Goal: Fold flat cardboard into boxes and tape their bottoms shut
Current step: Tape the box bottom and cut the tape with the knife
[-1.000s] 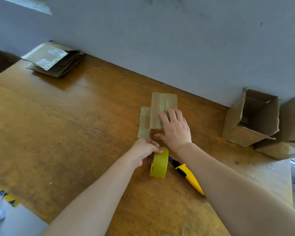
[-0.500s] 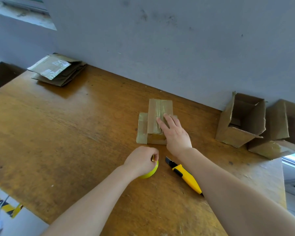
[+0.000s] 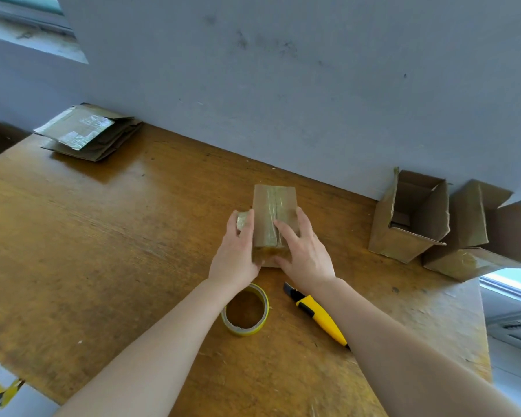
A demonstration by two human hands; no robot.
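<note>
A small cardboard box point(image 3: 272, 212) with clear tape along its top seam stands in the middle of the wooden table point(image 3: 103, 251). My left hand point(image 3: 238, 254) lies against the box's left side, its fingers straight over a taped side flap. My right hand point(image 3: 304, 251) rests on the top and right edge, with straight fingers and the thumb at the near end. The yellow tape roll point(image 3: 244, 330) lies flat on the table just below my left wrist, and neither hand touches it.
A yellow utility knife point(image 3: 322, 319) lies right of the roll, under my right forearm. A stack of flat cardboard point(image 3: 88, 132) sits at the far left by the wall. Two folded open boxes point(image 3: 403, 236) point(image 3: 475, 257) stand at the right, near the table's edge.
My left hand has let go of the tape roll, which now lies flat, and moved up to the box's left side. My right hand stayed on the box.
</note>
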